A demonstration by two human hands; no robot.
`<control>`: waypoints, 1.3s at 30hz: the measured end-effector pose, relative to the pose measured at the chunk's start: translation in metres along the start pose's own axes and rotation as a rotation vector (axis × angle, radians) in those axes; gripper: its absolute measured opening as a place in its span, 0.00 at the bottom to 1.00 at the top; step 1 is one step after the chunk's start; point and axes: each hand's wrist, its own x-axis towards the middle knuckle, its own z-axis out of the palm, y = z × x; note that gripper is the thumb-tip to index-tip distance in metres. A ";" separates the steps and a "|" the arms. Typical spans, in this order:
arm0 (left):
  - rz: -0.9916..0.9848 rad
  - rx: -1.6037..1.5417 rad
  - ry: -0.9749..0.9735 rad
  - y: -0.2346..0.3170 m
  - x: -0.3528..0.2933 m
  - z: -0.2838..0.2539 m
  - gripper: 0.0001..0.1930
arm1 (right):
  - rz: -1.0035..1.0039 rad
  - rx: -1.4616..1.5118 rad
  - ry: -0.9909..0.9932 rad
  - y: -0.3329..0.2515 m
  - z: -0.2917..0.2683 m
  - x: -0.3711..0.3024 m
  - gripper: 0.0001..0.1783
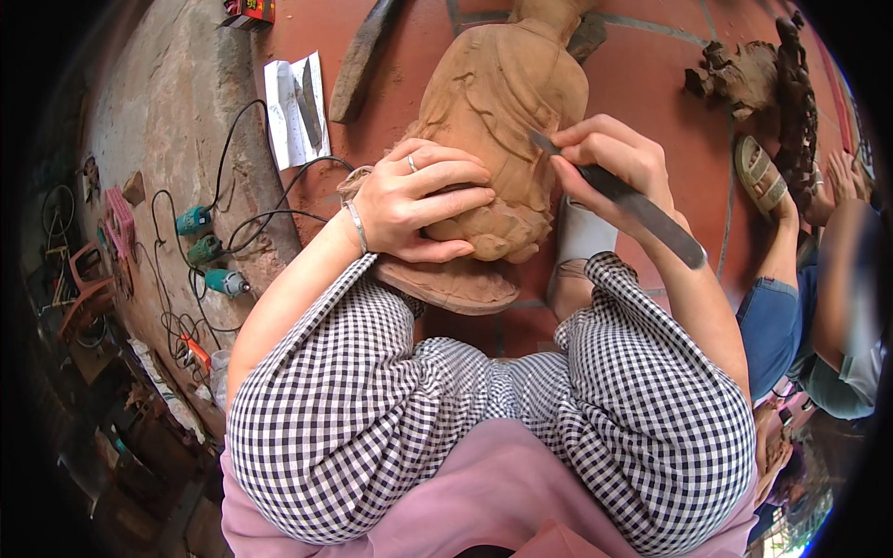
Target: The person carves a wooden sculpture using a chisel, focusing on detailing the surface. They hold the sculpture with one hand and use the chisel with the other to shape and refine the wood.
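A carved brown wooden statue (502, 84) with draped folds lies in front of me, its lower end toward my lap. My left hand (423, 200), with a ring and a bracelet, is laid over its near left side and grips it, fingers curved on the wood. In my right hand (623, 163) is a flat, dark metal carving knife (651, 216), pinched near its narrow tip. That tip is at the folds on the statue's right side; whether it touches the wood I cannot tell. Below the statue's near end is a rounded brown slab (451, 286).
A dark blade (310, 107) lies on white paper (282, 112) at the left, near a long wooden piece (363, 60). Teal power tools (226, 281) and cords lie farther left. Gnarled wood (739, 76) and another person's sandalled foot (763, 177) are at the right.
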 end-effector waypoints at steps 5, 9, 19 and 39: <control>0.001 0.010 0.005 0.002 0.002 0.000 0.26 | -0.018 -0.057 -0.018 -0.004 -0.004 -0.003 0.08; -0.006 0.011 0.000 0.003 0.002 0.000 0.26 | -0.026 -0.054 0.035 -0.008 0.002 0.000 0.08; -0.015 0.026 -0.003 0.003 0.002 0.000 0.26 | 0.028 -0.035 0.051 -0.005 0.003 -0.006 0.08; -0.020 0.015 -0.008 0.007 0.004 0.001 0.25 | 0.093 -0.024 0.020 -0.007 0.001 -0.006 0.07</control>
